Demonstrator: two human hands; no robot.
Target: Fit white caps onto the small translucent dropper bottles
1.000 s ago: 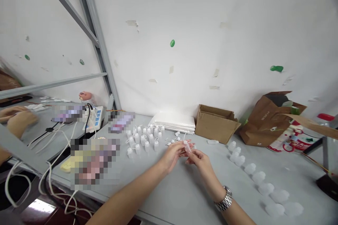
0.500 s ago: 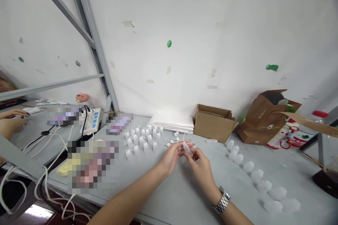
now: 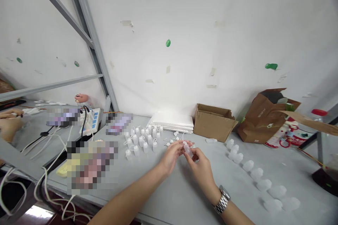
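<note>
Right now, a small translucent bottle (image 3: 188, 150) is between the two hands, in front of the cardboard box (image 3: 214, 124) and a little to its left. The hands are together on it: the left hand (image 3: 170, 158) has its fingers around the upper end, near a thin white strap that sticks up, while the right hand (image 3: 201, 167) pinches the body between thumb and fingers. A metal watch (image 3: 222, 200) circles the right wrist.

Loose white caps (image 3: 176, 134) lie near the box's left side, partly hidden by the left hand. Just in front of the box, one more bottle (image 3: 211, 141) lies on its side on the grey worktop (image 3: 169, 197). A white stack (image 3: 171, 122) sits directly left of the box, and farther left stands a cluster of capped bottles (image 3: 145, 140). To the box's right is a brown paper bag (image 3: 260, 121); a line of cloudy bottles (image 3: 256, 174) runs from the box's right front toward the near edge. Well left of the box, beyond the metal frame (image 3: 101, 56), another person's hands (image 3: 11, 124) show.
</note>
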